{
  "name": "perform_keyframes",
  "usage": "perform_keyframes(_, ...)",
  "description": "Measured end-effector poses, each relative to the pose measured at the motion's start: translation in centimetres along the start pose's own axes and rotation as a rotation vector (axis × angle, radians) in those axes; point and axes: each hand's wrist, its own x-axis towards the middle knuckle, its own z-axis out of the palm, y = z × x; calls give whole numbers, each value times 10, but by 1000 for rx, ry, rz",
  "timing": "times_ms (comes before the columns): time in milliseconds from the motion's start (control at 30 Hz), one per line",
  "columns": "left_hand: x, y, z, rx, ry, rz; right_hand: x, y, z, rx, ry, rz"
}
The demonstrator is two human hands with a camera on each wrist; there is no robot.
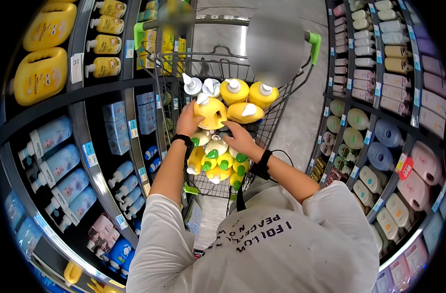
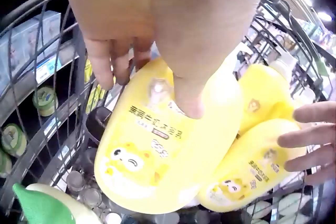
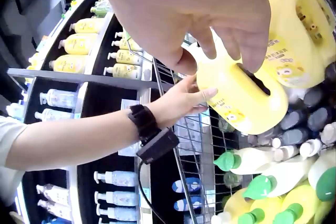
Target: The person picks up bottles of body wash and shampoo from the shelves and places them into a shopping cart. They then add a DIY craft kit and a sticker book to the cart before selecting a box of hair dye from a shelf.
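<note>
My left hand [image 1: 186,122] grips a yellow jug-shaped bottle [image 1: 214,110] with a white cap and a handle hole, above the shopping cart's load. In the left wrist view, its thumb presses the labelled front of the yellow bottle [image 2: 152,155], which has a cartoon animal on it, while the other fingers go round the far side. My right hand [image 1: 243,140] is close by the bottle's lower right side, fingers loosely extended. From the left, those right fingers [image 2: 312,134] appear beside another yellow bottle [image 2: 252,166] of the same kind, holding nothing.
The wire cart [image 1: 274,117] also carries yellow bottles [image 1: 263,94], white pump bottles [image 1: 192,87] and several green-capped bottles [image 1: 225,160]. Shelves of blue bottles [image 1: 67,166] line the left side; pink bottles [image 1: 412,190] stand on the right-hand shelves.
</note>
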Motion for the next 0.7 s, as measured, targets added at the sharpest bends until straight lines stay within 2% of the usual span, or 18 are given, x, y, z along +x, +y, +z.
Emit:
perform_keyframes(33,-2,-1,4,-3,21,17,-3,-1,-2,44,-51,88)
perform_keyframes(100,-10,0,12,-53,32,-45,0,13,5,43,-41,89)
perform_keyframes(200,-23,-1,22,-114,138,-42,3,23,12,-36,-67,96)
perform_keyframes(267,-39,2,26,-205,120,-122,4,25,13,-49,-121,121)
perform_keyframes(367,-77,-6,45,-265,113,-160,3,27,13,-78,-174,133)
perform_keyframes(433,-113,-24,82,-338,201,-140,-2,31,11,-60,-240,92)
perform_keyframes(500,-158,-19,98,-417,186,-113,-10,43,14,-109,-243,77)
perform_keyframes(533,-185,15,77,-412,80,-236,-13,59,14,-183,-287,-76)
perform_keyframes(567,-210,20,76,-294,-194,-236,-15,64,12,-273,-388,-111)
perform_keyframes(600,-234,-12,124,-78,-53,28,-22,58,10,-312,-388,-67)
perform_keyframes(633,-254,-39,174,-178,-170,-46,-27,63,15,-376,-396,-66)
perform_keyframes(667,-285,18,123,-140,-276,-199,-33,65,18,-451,-436,-104)
perform_keyframes(700,-310,11,152,-155,-316,-343,-38,59,20,-461,-522,-38)
